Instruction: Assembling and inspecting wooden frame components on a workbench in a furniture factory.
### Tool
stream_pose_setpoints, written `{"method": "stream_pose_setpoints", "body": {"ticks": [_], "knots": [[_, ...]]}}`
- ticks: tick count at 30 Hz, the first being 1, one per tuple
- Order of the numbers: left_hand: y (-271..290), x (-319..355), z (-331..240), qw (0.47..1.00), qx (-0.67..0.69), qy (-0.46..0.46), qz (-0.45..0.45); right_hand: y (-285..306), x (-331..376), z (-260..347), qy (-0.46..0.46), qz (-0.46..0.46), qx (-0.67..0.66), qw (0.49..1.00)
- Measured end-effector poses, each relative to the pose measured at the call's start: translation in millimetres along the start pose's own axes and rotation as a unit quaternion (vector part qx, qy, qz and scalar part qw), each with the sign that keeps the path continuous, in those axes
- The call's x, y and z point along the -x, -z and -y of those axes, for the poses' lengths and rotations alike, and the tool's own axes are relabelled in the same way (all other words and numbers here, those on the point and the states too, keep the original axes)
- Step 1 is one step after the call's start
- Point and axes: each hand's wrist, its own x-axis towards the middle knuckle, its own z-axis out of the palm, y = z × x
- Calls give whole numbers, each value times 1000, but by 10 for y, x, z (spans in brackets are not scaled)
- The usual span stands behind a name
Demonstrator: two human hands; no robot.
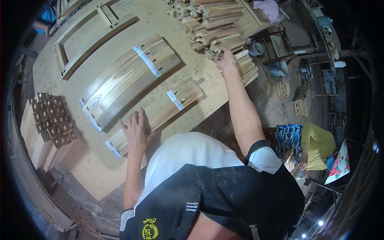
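My left hand (pixel 137 129) lies with its fingers spread over a narrow wooden board (pixel 160 114), near its lower left end. White strips cross both ends of this board, and slots show past the upper strip. With bent arm reaching to the far right of the table, my right hand (pixel 227 60) has its fingers closed at the end of a wooden piece (pixel 229 41) in a stack; the fingertips are partly hidden. Beyond the narrow board rests a wider curved panel of joined boards (pixel 128 82), also with white strips and slotted ends.
A wooden frame (pixel 90 48) lies at the far left of the table (pixel 208 90). Boards with slotted ends (pixel 52 120) are stacked at the left edge. More wooden pieces (pixel 218 20) are heaped at the far right. A person in a yellow top (pixel 318 144) sits at the right, beside buckets (pixel 278 68).
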Motion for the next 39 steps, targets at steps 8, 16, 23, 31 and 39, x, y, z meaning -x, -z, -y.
{"method": "stream_pose_setpoints", "body": {"ticks": [8,16,23,31,39], "knots": [[587,-233,-554,940,305,-79,-133,638,1889,358,-150,271,-19,951],[968,-922,-1628,799,546,-181,-175,842,2733,352,-211,498,85,836],[610,-1050,-1454,683,633,19,-364,854,1640,-202,276,556,349,702],[451,-992,-1694,764,446,10,-466,616,1406,-634,383,662,373,525],[193,-789,-1783,785,392,-44,-478,637,1277,-526,477,698,352,401]]}}
